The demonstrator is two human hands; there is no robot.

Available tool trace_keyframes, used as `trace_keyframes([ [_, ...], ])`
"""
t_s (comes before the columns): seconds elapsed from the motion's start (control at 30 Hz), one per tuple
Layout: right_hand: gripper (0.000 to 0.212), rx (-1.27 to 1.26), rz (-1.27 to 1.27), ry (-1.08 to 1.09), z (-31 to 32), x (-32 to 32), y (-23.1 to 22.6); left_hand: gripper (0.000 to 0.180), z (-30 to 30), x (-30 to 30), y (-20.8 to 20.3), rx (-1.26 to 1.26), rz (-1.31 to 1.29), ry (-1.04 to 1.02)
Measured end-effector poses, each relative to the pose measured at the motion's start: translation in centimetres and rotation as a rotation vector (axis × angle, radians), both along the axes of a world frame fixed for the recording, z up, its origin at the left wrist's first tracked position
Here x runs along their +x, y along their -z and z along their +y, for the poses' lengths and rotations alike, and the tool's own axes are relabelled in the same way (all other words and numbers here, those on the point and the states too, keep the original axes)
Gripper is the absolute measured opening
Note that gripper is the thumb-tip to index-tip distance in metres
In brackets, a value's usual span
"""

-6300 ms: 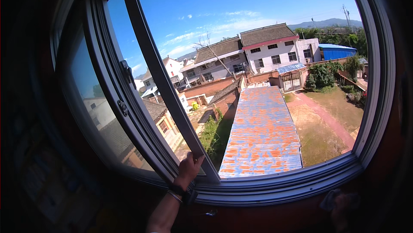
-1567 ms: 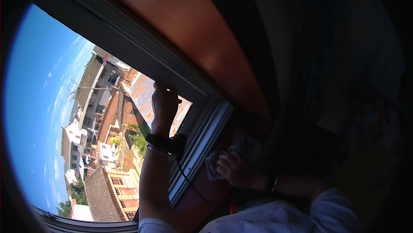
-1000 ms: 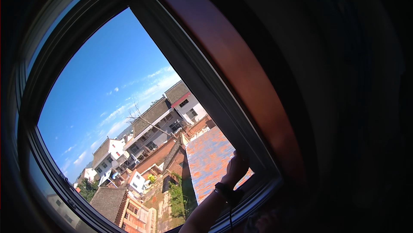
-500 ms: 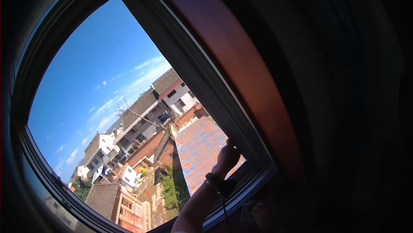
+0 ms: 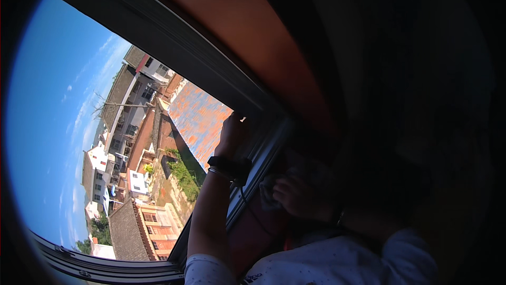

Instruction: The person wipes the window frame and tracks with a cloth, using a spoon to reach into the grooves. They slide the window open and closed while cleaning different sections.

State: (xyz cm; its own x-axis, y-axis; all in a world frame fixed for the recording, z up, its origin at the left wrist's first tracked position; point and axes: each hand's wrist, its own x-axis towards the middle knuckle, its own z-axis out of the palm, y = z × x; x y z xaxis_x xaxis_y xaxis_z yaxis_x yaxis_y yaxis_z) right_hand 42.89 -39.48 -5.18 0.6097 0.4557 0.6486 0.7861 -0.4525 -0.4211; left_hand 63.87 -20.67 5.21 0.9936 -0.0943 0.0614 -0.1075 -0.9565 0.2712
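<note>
Left hand [image 5: 233,133] is at the dark grey metal window sash [image 5: 174,48], 11 o'clock, grip too shadowy to tell; right hand [image 5: 293,195], 5 o'clock, clutches a crumpled grey cloth [image 5: 268,192]. Seems they're handling the sash; next probably needs steadiness.

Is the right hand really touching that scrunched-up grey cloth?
Touching. The head view shows the right hand with its fingers curled over the grey cloth, no gap between.
</note>
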Motion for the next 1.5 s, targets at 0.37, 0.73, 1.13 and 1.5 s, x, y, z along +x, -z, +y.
trace_keyframes([
  [0.37, 0.021, -0.14, 0.027, -0.041, -2.7, -0.3, -3.4, 0.02, -3.9, -0.5, -2.5, 0.274, -0.106, 0.085],
  [0.73, 0.018, -0.043, 0.055, -0.065, -2.8, -1.3, -3.3, 0.011, -0.9, -4.9, 0.0, 0.267, -0.112, 0.313],
  [1.13, 0.016, -0.132, 0.21, -0.172, -6.5, 0.2, -3.0, 0.029, 2.3, -27.8, -2.9, -0.468, 0.116, -0.12],
  [1.5, 0.023, 1.045, 0.978, -0.335, -4.3, 11.9, -18.8, 0.048, 12.8, -39.0, 2.3, -0.054, -0.426, -0.428],
])
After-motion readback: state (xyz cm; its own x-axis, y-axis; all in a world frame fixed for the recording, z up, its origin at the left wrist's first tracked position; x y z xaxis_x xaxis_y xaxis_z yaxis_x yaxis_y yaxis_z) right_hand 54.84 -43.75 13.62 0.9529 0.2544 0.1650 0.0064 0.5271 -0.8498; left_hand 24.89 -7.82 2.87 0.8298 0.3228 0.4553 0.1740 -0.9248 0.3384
